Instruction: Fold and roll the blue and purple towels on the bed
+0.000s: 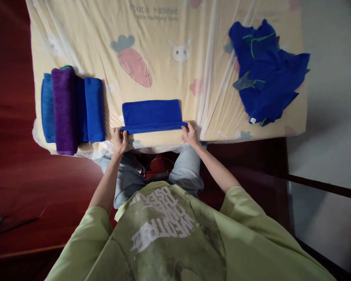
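Observation:
A blue towel (152, 111) lies flat in front of me, its near edge turned over into a narrow rolled strip. At the strip's left end, my left hand (119, 139) pinches the cloth between thumb and fingers. My right hand (190, 133) grips the opposite end the same way. A small white tag shows at the towel's left edge. To the left is a stack of rolled towels, with a purple towel (64, 113) on top and a blue rolled towel (94, 109) at its right side.
A crumpled heap of blue cloths (269, 74) with green trim lies on the right of the bed. The bed's cream sheet (160, 74) has carrot and rabbit prints. A pale wall (330, 97) rises on the right, and dark red floor (11, 117) borders the left.

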The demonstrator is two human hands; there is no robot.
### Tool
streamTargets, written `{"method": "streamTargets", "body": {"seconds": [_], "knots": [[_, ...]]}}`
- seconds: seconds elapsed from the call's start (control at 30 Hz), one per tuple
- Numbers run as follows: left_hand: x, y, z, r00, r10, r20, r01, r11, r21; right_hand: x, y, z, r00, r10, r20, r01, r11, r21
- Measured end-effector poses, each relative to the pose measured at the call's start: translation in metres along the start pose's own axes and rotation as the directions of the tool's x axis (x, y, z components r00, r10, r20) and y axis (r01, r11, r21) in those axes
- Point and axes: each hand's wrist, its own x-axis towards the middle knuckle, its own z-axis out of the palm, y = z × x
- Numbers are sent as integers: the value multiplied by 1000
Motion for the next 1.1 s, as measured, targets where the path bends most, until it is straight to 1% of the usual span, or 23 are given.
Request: {"method": "streamTargets", "body": {"seconds": [0.1,0.27,0.47,0.67,1.1], "knots": [[-2,-4,4,998,-60,-8,59,998,-7,-1,0,1,998,57,-11,-57,998,9],[-1,-3,6,997,-69,-22,69,997,-16,2,-5,1,995,102,-22,-101,994,38],[0,1,6,996,-86,-37,86,996,-3,5,-9,2,994,103,-34,-102,994,41],[0,0,7,994,-95,-59,95,995,-5,5,-9,3,994,100,-39,-98,995,36],[0,5,7,997,-47,-65,50,998,32,6,-12,3,992,113,-64,-111,993,30]]}}
